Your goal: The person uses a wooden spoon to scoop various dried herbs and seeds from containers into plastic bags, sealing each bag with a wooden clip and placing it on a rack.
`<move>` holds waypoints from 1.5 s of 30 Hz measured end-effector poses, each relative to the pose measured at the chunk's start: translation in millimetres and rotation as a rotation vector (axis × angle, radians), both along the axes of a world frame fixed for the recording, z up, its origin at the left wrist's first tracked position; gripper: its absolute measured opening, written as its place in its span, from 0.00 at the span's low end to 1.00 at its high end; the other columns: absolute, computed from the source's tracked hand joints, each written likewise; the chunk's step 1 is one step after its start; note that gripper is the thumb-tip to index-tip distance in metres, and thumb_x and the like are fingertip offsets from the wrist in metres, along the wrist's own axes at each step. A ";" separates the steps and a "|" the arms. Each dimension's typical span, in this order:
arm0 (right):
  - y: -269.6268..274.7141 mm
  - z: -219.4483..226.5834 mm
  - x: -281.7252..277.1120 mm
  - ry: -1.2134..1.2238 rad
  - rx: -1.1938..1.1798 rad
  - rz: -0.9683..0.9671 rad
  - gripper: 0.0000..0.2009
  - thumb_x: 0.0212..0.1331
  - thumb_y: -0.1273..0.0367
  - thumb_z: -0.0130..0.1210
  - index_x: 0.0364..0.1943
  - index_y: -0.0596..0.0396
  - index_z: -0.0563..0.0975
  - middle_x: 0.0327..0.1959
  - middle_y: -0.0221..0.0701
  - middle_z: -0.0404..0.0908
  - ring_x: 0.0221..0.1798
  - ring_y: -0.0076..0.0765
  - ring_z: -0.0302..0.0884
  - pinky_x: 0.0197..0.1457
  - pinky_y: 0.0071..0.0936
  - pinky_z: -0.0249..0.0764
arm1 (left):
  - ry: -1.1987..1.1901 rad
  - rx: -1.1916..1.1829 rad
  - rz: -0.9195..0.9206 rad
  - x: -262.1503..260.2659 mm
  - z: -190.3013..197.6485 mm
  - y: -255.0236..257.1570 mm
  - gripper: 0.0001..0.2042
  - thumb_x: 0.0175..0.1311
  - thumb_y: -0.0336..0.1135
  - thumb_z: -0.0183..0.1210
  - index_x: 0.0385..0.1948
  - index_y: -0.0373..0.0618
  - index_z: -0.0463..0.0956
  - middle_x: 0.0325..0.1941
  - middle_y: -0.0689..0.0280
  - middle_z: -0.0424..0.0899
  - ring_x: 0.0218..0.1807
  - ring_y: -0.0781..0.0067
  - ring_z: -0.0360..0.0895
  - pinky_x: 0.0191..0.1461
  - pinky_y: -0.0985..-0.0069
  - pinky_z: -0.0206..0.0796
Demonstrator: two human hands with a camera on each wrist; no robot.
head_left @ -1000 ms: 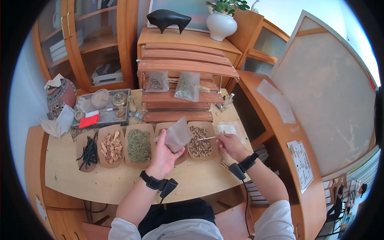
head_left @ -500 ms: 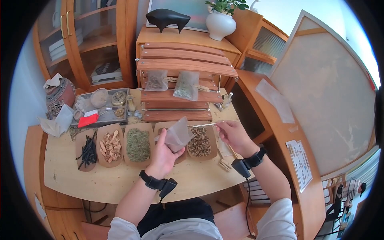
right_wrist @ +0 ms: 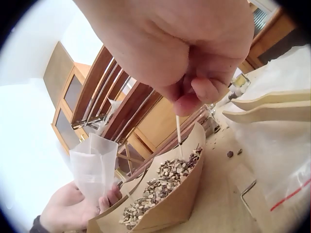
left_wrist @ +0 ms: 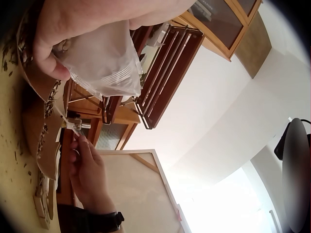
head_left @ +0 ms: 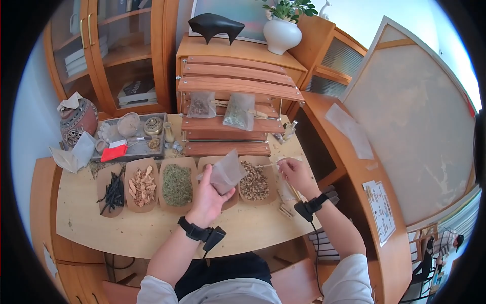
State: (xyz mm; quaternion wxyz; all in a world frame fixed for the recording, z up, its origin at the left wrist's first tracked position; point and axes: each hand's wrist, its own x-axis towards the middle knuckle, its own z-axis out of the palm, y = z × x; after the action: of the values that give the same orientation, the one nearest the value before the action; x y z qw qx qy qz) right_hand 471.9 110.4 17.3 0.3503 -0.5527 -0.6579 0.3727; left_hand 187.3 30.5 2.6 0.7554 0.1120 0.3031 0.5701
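Observation:
In the head view the left hand (head_left: 206, 201) grips a translucent pouch (head_left: 227, 172) above the paper trays; the left wrist view shows pale bits inside the pouch (left_wrist: 99, 60). The right hand (head_left: 298, 178) pinches the end of a thin light stick (head_left: 267, 165). In the right wrist view that stick (right_wrist: 178, 130) reaches down from the fingertips to the tray of brown and cream chopped pieces (right_wrist: 163, 187). Whether its hidden tip touches the pieces I cannot tell.
Trays of dark strips (head_left: 114, 192), pale chunks (head_left: 142, 185) and green herb (head_left: 176, 185) stand to the left. Behind them are a grey tray (head_left: 132, 152) of small items and a slatted wooden rack (head_left: 228, 124) with two filled pouches. Wooden tongs (right_wrist: 272, 110) lie at the right.
The right hand first rose away from the chopped pieces with the stick, then moved slightly lower and to the right. The left hand and its pouch have barely moved.

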 end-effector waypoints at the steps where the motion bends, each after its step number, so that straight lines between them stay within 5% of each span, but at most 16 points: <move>1: -2.8 0.2 -1.6 0.033 -0.033 0.024 0.12 0.71 0.66 0.51 0.38 0.63 0.80 0.25 0.26 0.79 0.23 0.19 0.73 0.27 0.21 0.69 | 0.001 -0.002 0.001 -0.2 0.1 -0.2 0.26 0.69 0.62 0.52 0.59 0.56 0.67 0.63 0.67 0.70 0.63 0.68 0.66 0.62 0.60 0.61; 17: -13.9 -1.5 -6.9 0.522 -0.629 -0.125 0.08 0.70 0.69 0.52 0.33 0.57 0.76 0.26 0.23 0.73 0.24 0.18 0.67 0.23 0.16 0.61 | -0.020 -0.009 0.010 0.1 -2.8 1.4 0.24 0.69 0.60 0.52 0.58 0.56 0.67 0.61 0.67 0.71 0.62 0.68 0.67 0.61 0.60 0.62; 26: -12.8 57.2 -22.9 0.552 -0.444 -0.014 0.09 0.70 0.67 0.52 0.34 0.59 0.76 0.28 0.24 0.74 0.23 0.16 0.66 0.25 0.15 0.62 | 0.017 -0.018 0.019 3.6 0.3 -1.3 0.26 0.70 0.60 0.50 0.60 0.54 0.67 0.63 0.66 0.71 0.63 0.68 0.67 0.60 0.62 0.64; 31: -38.9 81.7 -46.0 0.334 -0.203 -0.040 0.12 0.71 0.66 0.52 0.31 0.59 0.77 0.22 0.23 0.75 0.21 0.16 0.68 0.26 0.16 0.64 | -0.020 0.020 -0.016 0.2 0.0 -1.3 0.24 0.69 0.59 0.53 0.58 0.56 0.67 0.62 0.68 0.70 0.63 0.68 0.66 0.63 0.59 0.61; 39: -15.4 18.7 12.3 -0.112 -0.012 -0.132 0.12 0.68 0.67 0.52 0.34 0.64 0.80 0.23 0.28 0.79 0.19 0.20 0.72 0.26 0.20 0.69 | -0.014 -0.004 0.000 0.5 -1.0 -1.1 0.25 0.69 0.60 0.53 0.59 0.57 0.66 0.63 0.68 0.70 0.64 0.68 0.66 0.63 0.59 0.61; 45: -29.6 5.1 -8.2 0.096 -0.303 -0.089 0.11 0.69 0.66 0.51 0.34 0.61 0.79 0.23 0.26 0.77 0.20 0.20 0.72 0.25 0.20 0.68 | 0.015 -0.023 0.012 3.3 -1.3 0.1 0.26 0.70 0.60 0.50 0.60 0.54 0.66 0.63 0.66 0.71 0.63 0.68 0.67 0.60 0.62 0.64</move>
State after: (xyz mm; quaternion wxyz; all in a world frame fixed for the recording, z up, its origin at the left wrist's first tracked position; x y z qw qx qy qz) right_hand 463.8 80.8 22.3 0.3102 -0.6094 -0.5514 0.4778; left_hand 190.5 30.7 1.3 0.7507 0.1058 0.3160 0.5704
